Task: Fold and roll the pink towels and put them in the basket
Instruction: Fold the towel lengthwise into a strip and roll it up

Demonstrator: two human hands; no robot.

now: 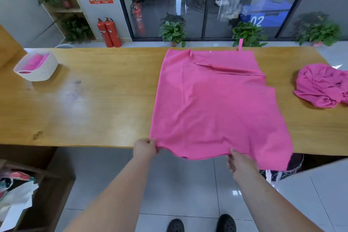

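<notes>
A large pink towel (212, 103) lies spread over the wooden table (90, 100), its near edge hanging over the front. My left hand (145, 149) pinches the near left corner of that towel. My right hand (239, 162) grips the near edge further right, thumb on top. A crumpled pile of pink towels (322, 84) sits at the table's right end. A white basket (36, 66) stands at the far left of the table with a rolled pink towel (34, 61) inside.
A dark basket (295, 164) sits on the floor under the table at the right. A wooden crate with papers (20, 194) stands at the lower left. Fire extinguishers (109, 32) and potted plants (173, 30) line the glass wall beyond the table.
</notes>
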